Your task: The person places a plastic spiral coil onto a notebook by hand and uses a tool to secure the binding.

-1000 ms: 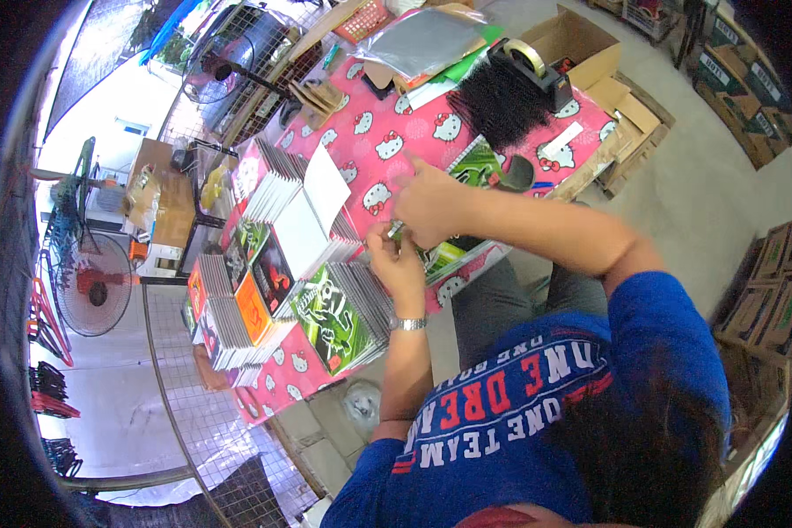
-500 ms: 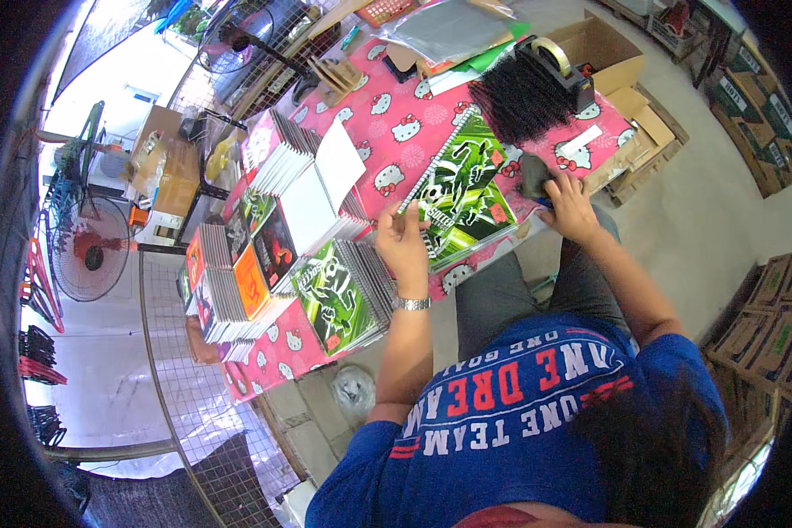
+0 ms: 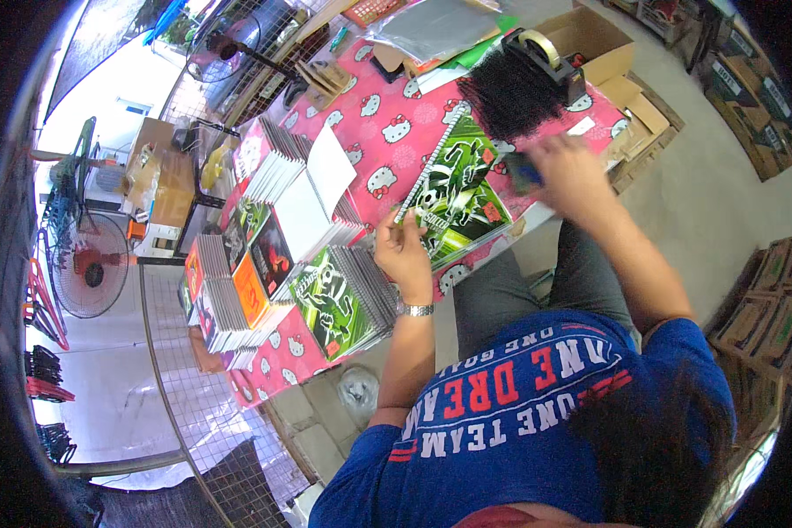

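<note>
A green and black spiral notebook (image 3: pixel 458 167) lies slanted on other green notebooks in front of me, its coil along the left edge. My left hand (image 3: pixel 403 251) pinches that notebook's lower left corner by the coil, thumb on the cover. To the right, my right hand (image 3: pixel 576 176) is smeared by motion. It is beside a dark object with some blue on it (image 3: pixel 524 174), too blurred to name. Whether the fingers hold this object I cannot tell. A dense heap of thin black coils (image 3: pixel 512 95) lies just beyond.
Notebook stacks (image 3: pixel 334 304) and an upright white-paged notebook (image 3: pixel 329 172) stand left on the pink patterned tablecloth (image 3: pixel 380 180). A tape dispenser (image 3: pixel 550 62), a cardboard box (image 3: pixel 594 44) and plastic sheets (image 3: pixel 431 31) sit at the back. A fan (image 3: pixel 88 268) is far left.
My right hand has moved a little farther from me and now blurs, partly covering the white strip. My left hand has closed on the notebook's corner.
</note>
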Demonstrator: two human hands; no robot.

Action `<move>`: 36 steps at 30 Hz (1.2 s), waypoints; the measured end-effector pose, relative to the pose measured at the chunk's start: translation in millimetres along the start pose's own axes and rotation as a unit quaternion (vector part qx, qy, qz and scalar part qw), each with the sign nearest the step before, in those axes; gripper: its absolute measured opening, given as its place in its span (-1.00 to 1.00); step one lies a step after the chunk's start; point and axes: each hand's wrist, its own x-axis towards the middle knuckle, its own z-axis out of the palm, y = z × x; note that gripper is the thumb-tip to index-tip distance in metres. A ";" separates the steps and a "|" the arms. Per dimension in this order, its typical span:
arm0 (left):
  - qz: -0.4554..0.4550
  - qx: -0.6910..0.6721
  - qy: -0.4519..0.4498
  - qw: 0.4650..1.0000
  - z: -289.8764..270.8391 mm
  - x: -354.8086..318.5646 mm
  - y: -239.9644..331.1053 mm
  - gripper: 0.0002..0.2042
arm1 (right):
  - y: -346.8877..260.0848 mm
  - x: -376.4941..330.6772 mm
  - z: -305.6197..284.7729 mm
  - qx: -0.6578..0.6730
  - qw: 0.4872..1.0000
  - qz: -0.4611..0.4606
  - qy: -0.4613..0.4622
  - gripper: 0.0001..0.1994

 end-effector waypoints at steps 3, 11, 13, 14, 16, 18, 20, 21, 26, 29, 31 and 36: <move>0.000 -0.015 0.010 1.000 0.5 -1.8 -1.5 -0.85 | -52.5 3.3 16.0 0.416 0.901 -0.115 0.042 -0.43; 0.080 0.051 0.007 0.995 -5.8 -4.7 -13.3 -0.85 | -88.9 -8.0 30.6 0.303 0.938 -0.162 0.040 -0.40; 0.029 -0.011 0.011 0.999 -4.1 -9.6 -3.2 -0.83 | -87.1 -9.6 30.7 0.297 0.942 -0.151 0.047 -0.40; 0.027 -0.014 0.011 0.999 -3.6 -10.8 -2.2 -0.83 | -85.4 -8.7 34.2 0.305 0.940 -0.151 0.031 -0.41; 0.003 -0.004 0.005 1.000 -4.9 -9.5 3.3 -0.85 | -84.9 -7.9 33.9 0.312 0.937 -0.156 0.018 -0.41; 0.050 0.061 -0.003 0.997 -4.0 -10.2 12.8 -0.87 | -83.9 -10.9 31.9 0.346 0.925 -0.148 0.060 -0.42; 0.093 0.128 -0.011 0.987 -2.5 -11.4 11.9 -0.88 | -85.4 -11.2 36.4 0.338 0.927 -0.156 0.045 -0.43; 0.074 0.085 -0.008 0.994 -2.3 -9.8 8.5 -0.87 | -88.1 -10.2 36.1 0.332 0.928 -0.163 0.035 -0.44; 0.068 0.088 -0.005 0.994 -6.8 -12.8 1.5 -0.83 | -95.2 -14.2 24.2 0.427 0.898 -0.051 -0.096 -0.47; 0.049 0.049 -0.001 0.998 -9.7 -12.8 -9.1 -0.83 | -95.4 -13.6 25.4 0.410 0.908 -0.075 -0.047 -0.48; 0.079 0.057 0.000 0.995 -8.8 -9.4 -12.0 -0.87 | -94.4 -13.9 28.9 0.360 0.927 -0.108 -0.002 -0.48; 0.058 0.039 -0.001 0.998 -5.9 -10.1 -7.9 -0.89 | -94.6 -15.9 31.7 0.353 0.927 -0.115 0.051 -0.45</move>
